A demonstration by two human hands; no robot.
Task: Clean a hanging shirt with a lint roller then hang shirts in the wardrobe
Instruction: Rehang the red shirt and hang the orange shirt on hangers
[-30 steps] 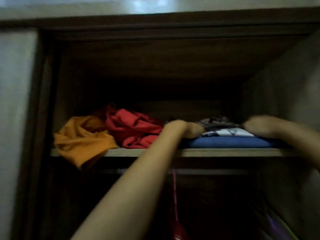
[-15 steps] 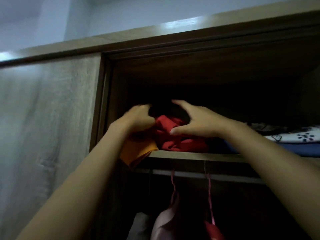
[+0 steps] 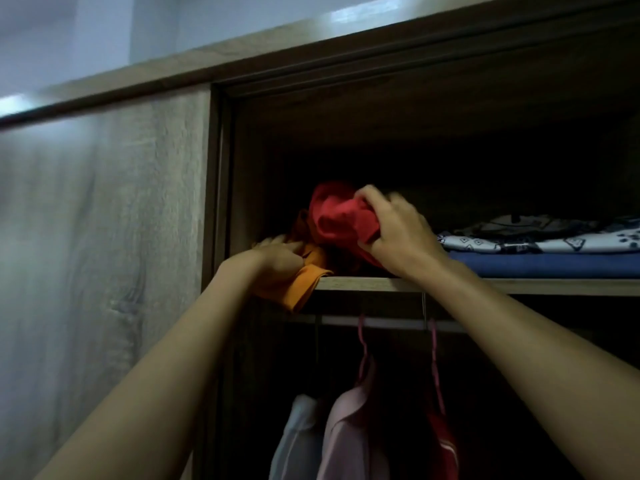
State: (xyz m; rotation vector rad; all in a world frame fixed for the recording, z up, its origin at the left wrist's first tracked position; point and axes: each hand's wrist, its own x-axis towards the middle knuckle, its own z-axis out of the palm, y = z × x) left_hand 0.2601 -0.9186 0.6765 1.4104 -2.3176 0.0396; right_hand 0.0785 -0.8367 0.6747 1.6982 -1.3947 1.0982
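Observation:
Both my arms reach up to the top shelf of an open wardrobe. My right hand grips a crumpled red garment and holds it a little above the shelf. My left hand is closed on an orange garment whose edge hangs over the shelf's front lip. Below the shelf, a rail carries pink hangers with a pale pink shirt, a white shirt and a red garment. No lint roller is in view.
A folded stack lies on the shelf's right part: a blue cloth under a white patterned cloth. A closed light wood-grain wardrobe door fills the left. The wardrobe's top edge runs above, under a pale wall.
My hands moved from the folded stack on the right to the left pile. My right hand has bunched and lifted the red garment; my left hand has dropped onto the orange one.

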